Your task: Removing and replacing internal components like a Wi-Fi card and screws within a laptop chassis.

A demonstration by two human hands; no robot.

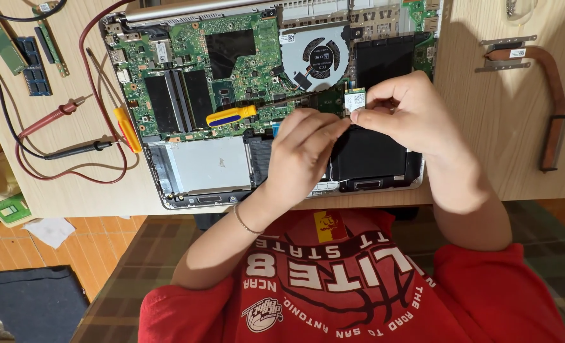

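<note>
My right hand point(404, 111) pinches a small wireless card point(355, 100) at its right edge, fingers closed on it, just right of centre frame over the open laptop point(200, 166). My left hand point(308, 149) is curled shut, fingertips meeting the card's lower edge; whether it grips the card or only steadies it I cannot tell. The card sits at the board's point(187, 44) right end, below the fan point(320, 54), and I cannot see whether it is seated in its slot or lifted free. Judging by the layout, the work is well along: the bottom cover is off, and a copper heat pipe point(549, 82) lies apart on the table point(473, 165) at the right. A yellow-handled screwdriver point(231, 115) rests on the board left of my hands. Farther left lie red and black probes point(60, 114); loose memory sticks point(31, 63) sit upper left. The fan and battery point(368, 155) appear to be in place.
</note>
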